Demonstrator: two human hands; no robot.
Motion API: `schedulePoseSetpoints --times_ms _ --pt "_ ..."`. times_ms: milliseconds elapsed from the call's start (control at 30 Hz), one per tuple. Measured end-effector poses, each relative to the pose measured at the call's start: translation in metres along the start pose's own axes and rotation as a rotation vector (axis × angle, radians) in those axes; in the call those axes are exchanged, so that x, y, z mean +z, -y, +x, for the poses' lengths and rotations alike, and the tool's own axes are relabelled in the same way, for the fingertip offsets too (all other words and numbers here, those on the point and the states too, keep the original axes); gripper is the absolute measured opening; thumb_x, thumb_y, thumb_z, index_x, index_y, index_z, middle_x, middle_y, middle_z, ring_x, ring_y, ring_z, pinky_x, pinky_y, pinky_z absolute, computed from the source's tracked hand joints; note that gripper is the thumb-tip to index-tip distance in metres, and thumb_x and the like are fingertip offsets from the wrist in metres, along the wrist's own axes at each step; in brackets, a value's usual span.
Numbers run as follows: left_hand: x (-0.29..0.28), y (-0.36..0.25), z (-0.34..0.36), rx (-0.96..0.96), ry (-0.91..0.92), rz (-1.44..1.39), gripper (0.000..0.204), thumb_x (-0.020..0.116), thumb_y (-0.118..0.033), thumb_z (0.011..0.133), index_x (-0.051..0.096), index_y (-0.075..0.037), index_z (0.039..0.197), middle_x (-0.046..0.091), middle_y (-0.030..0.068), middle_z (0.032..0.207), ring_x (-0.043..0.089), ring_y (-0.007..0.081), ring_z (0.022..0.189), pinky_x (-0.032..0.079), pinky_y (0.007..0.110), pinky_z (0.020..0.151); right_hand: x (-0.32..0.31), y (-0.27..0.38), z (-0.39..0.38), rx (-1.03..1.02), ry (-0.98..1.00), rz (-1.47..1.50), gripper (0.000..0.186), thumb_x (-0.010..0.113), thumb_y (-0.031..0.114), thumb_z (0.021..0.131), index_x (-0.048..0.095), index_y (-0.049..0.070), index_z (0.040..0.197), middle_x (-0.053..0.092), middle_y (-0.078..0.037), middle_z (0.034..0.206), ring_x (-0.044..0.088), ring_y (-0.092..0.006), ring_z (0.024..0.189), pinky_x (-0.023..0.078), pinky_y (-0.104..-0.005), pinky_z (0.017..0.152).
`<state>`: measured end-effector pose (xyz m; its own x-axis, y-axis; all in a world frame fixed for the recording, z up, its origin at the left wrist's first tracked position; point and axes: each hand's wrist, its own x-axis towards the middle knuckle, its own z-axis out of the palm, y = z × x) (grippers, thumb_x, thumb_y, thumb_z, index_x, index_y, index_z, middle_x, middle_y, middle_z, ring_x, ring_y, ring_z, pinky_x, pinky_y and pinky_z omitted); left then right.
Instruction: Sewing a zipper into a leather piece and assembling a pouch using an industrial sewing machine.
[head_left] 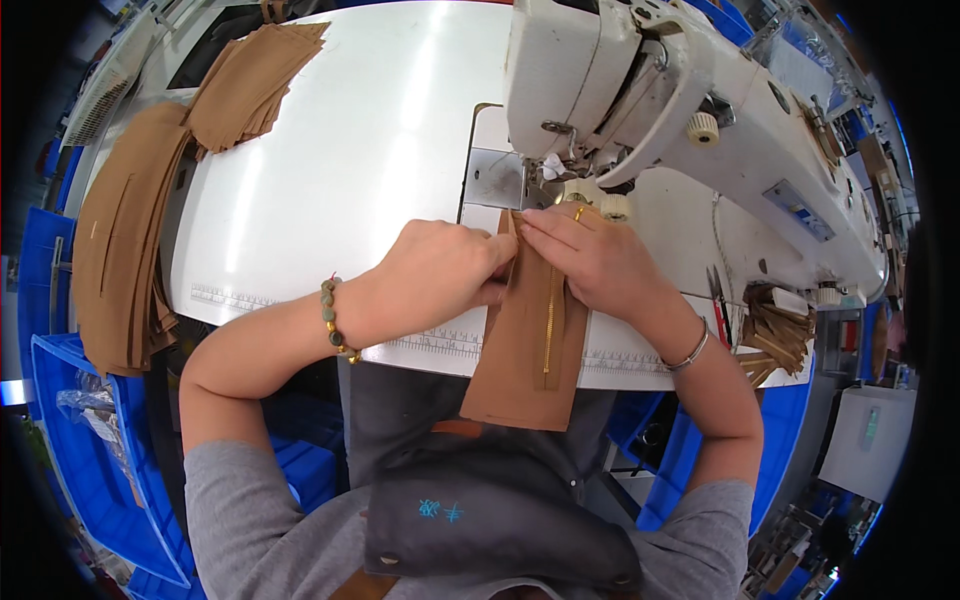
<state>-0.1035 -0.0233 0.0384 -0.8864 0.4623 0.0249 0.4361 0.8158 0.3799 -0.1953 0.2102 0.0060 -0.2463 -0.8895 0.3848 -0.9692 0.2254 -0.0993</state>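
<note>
Lying partly over the near edge of the table, the panel is held just before the machine. Its left edge is pinched by the left hand's curled fingers; its top is covered by the right hand's fingers, their grip hidden. Layers could be skewed by uneven pulling, the zip dragged askew by the overhang, or fingertips caught near the needle area.

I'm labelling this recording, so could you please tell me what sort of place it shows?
Probably a sewing workshop: in view are a white sewing machine, a stack of brown pieces and a brown zippered piece.
</note>
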Motion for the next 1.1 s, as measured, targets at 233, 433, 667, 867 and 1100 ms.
schedulePoseSetpoints --times_ms 233,433,667,867,1100 --pt "0.016 0.001 -0.005 -0.068 -0.141 0.065 0.023 0.075 -0.009 0.077 0.057 -0.009 0.090 0.066 0.0051 0.076 0.070 0.0276 0.074 0.053 0.043 0.059 -0.019 0.020 -0.009 0.104 0.082 -0.034 0.047 0.066 -0.001 0.076 0.070 0.001 0.123 0.068 -0.011 0.133 0.066 -0.0310 0.120 0.058 -0.0440 0.094" --pt "0.014 0.000 -0.004 -0.029 -0.297 0.121 0.038 0.078 -0.006 0.071 0.066 -0.008 0.108 0.067 0.0048 0.115 0.065 0.0245 0.107 0.055 0.037 0.077 -0.004 0.016 -0.003 0.068 -0.032 -0.135 0.037 0.065 0.009 0.084 0.070 0.000 0.119 0.069 -0.013 0.132 0.072 -0.0246 0.103 0.057 -0.0377 0.080" --pt "0.023 -0.005 -0.004 0.028 -0.311 0.203 0.059 0.076 -0.014 0.079 0.063 -0.002 0.135 0.058 0.0095 0.150 0.054 0.0305 0.135 0.047 0.042 0.104 -0.006 0.013 -0.005 0.111 0.036 -0.099 0.040 0.065 0.007 0.084 0.069 -0.001 0.123 0.069 -0.013 0.132 0.073 -0.0221 0.099 0.057 -0.0371 0.079" --pt "0.020 -0.001 -0.008 0.015 -0.182 0.363 0.056 0.062 -0.015 0.090 0.059 0.006 0.141 0.055 0.0172 0.151 0.051 0.0348 0.138 0.045 0.047 0.105 -0.008 0.015 -0.001 0.121 0.024 -0.102 0.044 0.067 0.006 0.081 0.069 0.000 0.125 0.068 -0.011 0.135 0.073 -0.0220 0.098 0.055 -0.0363 0.078" --pt "0.019 -0.001 -0.007 0.038 -0.190 0.294 0.054 0.060 -0.014 0.090 0.058 0.007 0.140 0.054 0.0187 0.152 0.048 0.0354 0.141 0.043 0.046 0.106 -0.007 0.010 0.002 0.104 0.003 -0.077 0.045 0.070 0.007 0.079 0.071 0.004 0.124 0.068 -0.004 0.134 0.073 -0.0195 0.098 0.053 -0.0335 0.076"
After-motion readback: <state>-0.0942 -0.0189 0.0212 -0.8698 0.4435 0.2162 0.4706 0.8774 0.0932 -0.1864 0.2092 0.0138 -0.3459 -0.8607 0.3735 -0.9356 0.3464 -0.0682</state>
